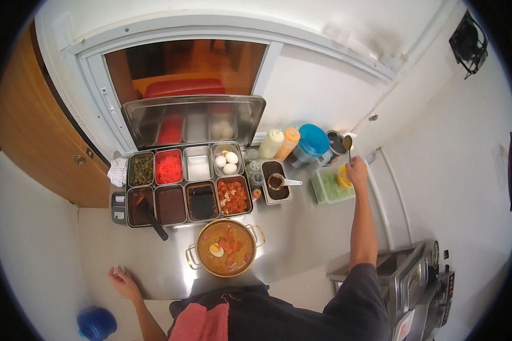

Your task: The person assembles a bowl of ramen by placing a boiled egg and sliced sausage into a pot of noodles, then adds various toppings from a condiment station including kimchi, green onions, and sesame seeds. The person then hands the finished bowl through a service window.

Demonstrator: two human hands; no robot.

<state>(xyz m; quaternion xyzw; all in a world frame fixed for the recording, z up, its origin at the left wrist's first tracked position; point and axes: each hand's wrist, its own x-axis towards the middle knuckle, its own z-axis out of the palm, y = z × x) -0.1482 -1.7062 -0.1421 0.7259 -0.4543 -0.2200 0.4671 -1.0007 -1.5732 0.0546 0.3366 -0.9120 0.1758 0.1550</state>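
Right hand [356, 172]: gripping the spoon [348, 142], reaching to the pot's [226, 275] 2 o'clock.
Left hand [123, 282]: hanging loosely open at the pot's 8 o'clock, apparently holding nothing.
Spoon: standing near the tin [336, 149], at the tub's [336, 198] 12 o'clock; load, cannot tell.
Pot: sitting on the worktop [301, 238].
Risk: a long reach and tight gap could be causing knocks or drips.

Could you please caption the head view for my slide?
Right hand holding a spoon by the tub, pot with egg on the counter.
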